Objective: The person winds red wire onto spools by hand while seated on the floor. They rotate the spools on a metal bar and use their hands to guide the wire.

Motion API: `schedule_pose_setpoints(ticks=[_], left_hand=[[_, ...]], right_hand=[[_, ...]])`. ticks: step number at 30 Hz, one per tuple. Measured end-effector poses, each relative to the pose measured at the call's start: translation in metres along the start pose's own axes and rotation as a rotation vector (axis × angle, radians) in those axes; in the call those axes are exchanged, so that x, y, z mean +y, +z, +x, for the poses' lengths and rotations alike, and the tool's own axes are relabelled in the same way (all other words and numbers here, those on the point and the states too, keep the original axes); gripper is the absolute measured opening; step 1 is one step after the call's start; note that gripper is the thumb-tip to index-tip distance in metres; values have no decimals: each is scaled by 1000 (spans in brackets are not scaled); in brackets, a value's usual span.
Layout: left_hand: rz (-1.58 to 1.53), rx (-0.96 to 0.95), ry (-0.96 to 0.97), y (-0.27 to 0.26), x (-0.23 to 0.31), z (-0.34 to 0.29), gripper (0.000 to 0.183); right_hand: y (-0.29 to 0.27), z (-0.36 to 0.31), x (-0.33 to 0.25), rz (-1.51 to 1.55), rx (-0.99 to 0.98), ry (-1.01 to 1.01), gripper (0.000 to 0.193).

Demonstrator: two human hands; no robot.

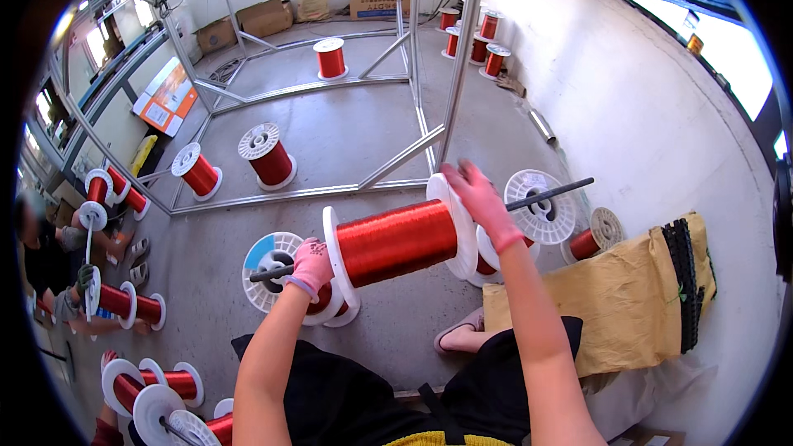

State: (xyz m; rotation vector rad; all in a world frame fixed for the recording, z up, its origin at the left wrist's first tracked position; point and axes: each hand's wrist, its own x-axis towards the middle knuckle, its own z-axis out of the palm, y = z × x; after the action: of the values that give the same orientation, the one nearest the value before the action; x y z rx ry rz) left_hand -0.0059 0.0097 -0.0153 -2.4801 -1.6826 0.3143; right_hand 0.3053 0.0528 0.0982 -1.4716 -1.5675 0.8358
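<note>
Nearest me, above the dark trousers (347, 396) of the person working, two pink-gloved hands meet the ends of a big reel (396, 244) held off the floor between them. The left hand (311, 264) is curled in at the reel's left rim, where a dark bar (570, 187) pokes out; I can't tell whether its fingers wrap the bar. The right hand (487, 202) lies against the right rim, fingers loosely extended, not closed on anything I can make out. The step in hand looks like steadying the reel on the bar, and the next move calls for keeping both ends even. The reel is packed with red wire. The bar's ends lie over a left white reel (258, 285) and a right white reel (560, 223). To the right, a brown wrap (591, 314) leans by the wall, its inside hidden. Over on the left, a co-worker's dark-gloved hand (85, 278) is at other wire-filled reels (116, 301). Past a metal frame (462, 58), a dark-red reel (277, 167) and a farther red reel (330, 59) stand on the floor, both wound with wire. At the back are cardboard boxes (380, 4) whose contents I can't see.
</note>
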Motion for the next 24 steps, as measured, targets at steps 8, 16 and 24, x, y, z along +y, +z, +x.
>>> schedule_pose_setpoints(ticks=[8, 16, 24], left_hand=[[-88, 48, -78, -3, 2, -4, 12], [-109, -73, -130, 6, 7, -4, 18], [-82, -42, -122, 8, 3, 7, 18]], right_hand=[[47, -79, 103, -2, 285, -316, 53], [69, -191, 281, -348, 93, 9, 42], [56, -178, 238, -31, 19, 436, 44]])
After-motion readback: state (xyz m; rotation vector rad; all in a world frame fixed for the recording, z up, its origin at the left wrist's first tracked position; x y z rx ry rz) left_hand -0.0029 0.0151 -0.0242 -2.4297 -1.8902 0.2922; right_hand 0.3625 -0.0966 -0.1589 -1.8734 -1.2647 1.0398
